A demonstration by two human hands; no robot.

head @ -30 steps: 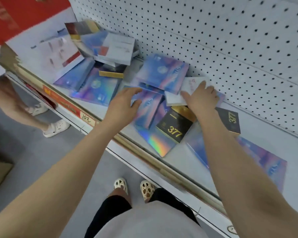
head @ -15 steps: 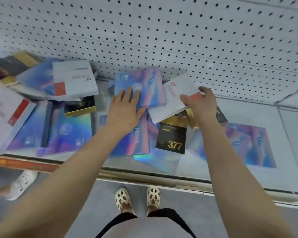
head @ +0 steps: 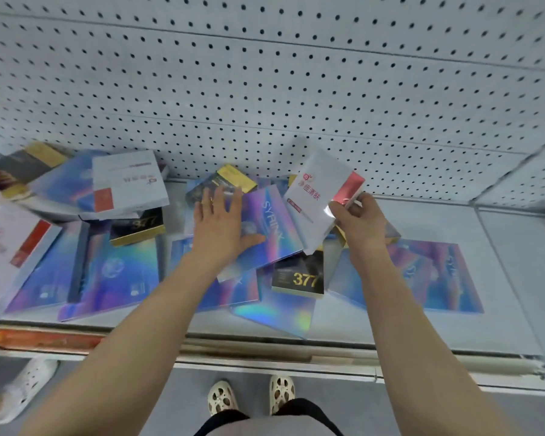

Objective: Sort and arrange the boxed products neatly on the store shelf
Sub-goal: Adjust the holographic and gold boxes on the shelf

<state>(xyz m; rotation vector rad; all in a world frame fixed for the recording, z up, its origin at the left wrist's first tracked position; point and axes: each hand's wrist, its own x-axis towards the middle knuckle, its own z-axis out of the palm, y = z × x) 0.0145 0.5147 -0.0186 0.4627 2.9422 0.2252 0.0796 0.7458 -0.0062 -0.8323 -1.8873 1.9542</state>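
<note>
right hand is pinching a white box with a red stripe by its corner, tilted up off the pile near the pegboard back wall. left hand lies flat with fingers spread, pressing on a holographic box marked SYRINX. just in front of that there's a black and gold 377 box lying on more holographic ones. the rest of the boxes are a jumbled heap on the left side of the shelf, another white box on top
</note>
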